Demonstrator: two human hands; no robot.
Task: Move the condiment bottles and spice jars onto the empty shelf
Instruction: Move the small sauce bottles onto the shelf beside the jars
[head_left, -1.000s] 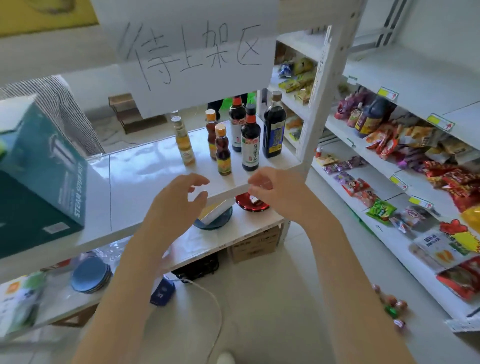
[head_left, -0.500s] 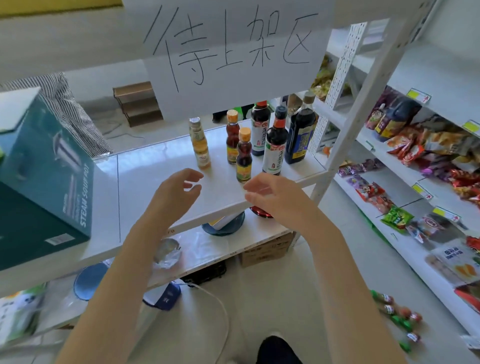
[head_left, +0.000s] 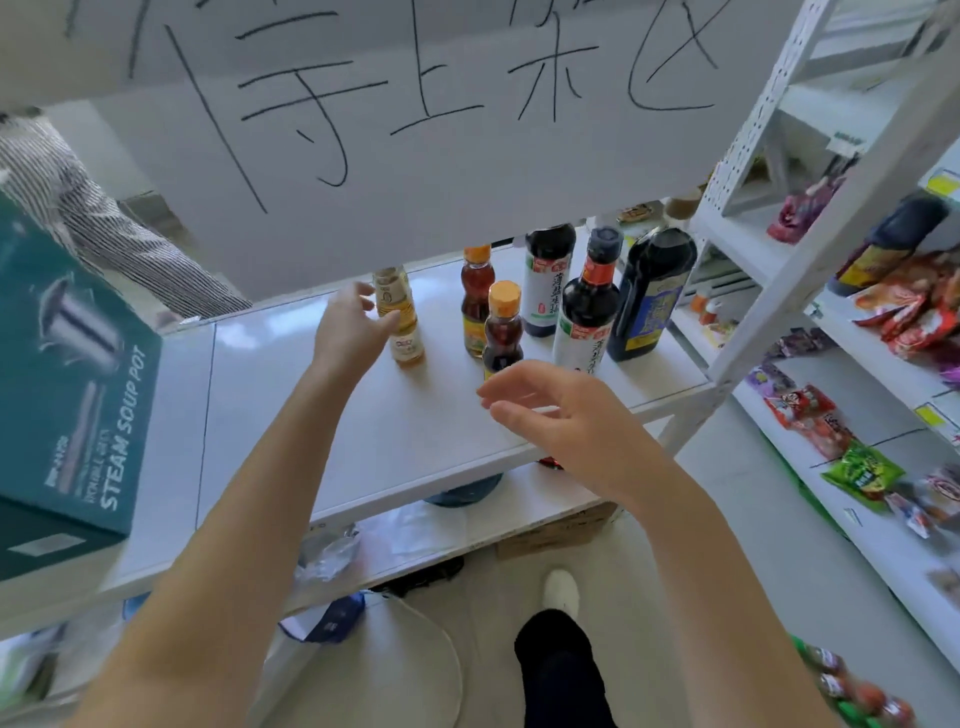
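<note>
On the white shelf (head_left: 291, 405) under the handwritten paper sign (head_left: 415, 130), our left hand (head_left: 349, 332) has reached in from the shelf's front edge, where it hung half a second ago, and now curls round the pale yellow bottle (head_left: 402, 317). Fingers sit against the bottle's left side and the thumb lies across its front, but the grip is not yet closed and the bottle stands upright on the shelf. Our right hand (head_left: 561, 410) has also come forward; it hovers open and empty, fingers spread, just in front of the small orange-capped bottle (head_left: 503, 332), not touching it.

Behind stand the taller orange-capped bottle (head_left: 477, 301), two dark sauce bottles with white labels (head_left: 545, 280) (head_left: 589, 312) and a large dark bottle with a blue label (head_left: 652, 296), all upright and close together. A teal soup pot box (head_left: 67, 395) sits well apart at the left.

We judge that both hands are going for a bottle each, so the first lift is about to begin. All six bottles remain here; nothing has gone over yet. Where the empty shelf lies we cannot tell.
</note>
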